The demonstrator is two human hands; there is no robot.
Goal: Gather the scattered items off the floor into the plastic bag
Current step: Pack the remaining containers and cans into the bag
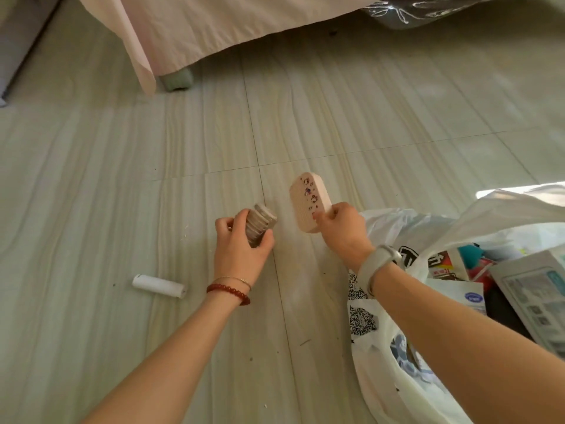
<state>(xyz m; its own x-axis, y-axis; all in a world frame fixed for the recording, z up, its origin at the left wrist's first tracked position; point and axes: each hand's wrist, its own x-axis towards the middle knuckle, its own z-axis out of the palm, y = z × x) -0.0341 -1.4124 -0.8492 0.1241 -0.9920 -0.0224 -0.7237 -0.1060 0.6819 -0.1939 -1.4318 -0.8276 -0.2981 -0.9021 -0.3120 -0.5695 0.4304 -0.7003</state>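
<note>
Left hand [241, 240] pinches a ribbed grey stack [260, 223]; right hand [341, 226] grips a pink box [308, 200] above floor [367, 123]. White tube [159, 285] lies left, plastic bag [385, 371] right.

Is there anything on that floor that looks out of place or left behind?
Yes: a small white cylinder lies on its side on the floor tiles, left of the left hand, outside the plastic bag. Dark crumbs dot the tiles nearby. Both hands already hold items, so it waits.
</note>
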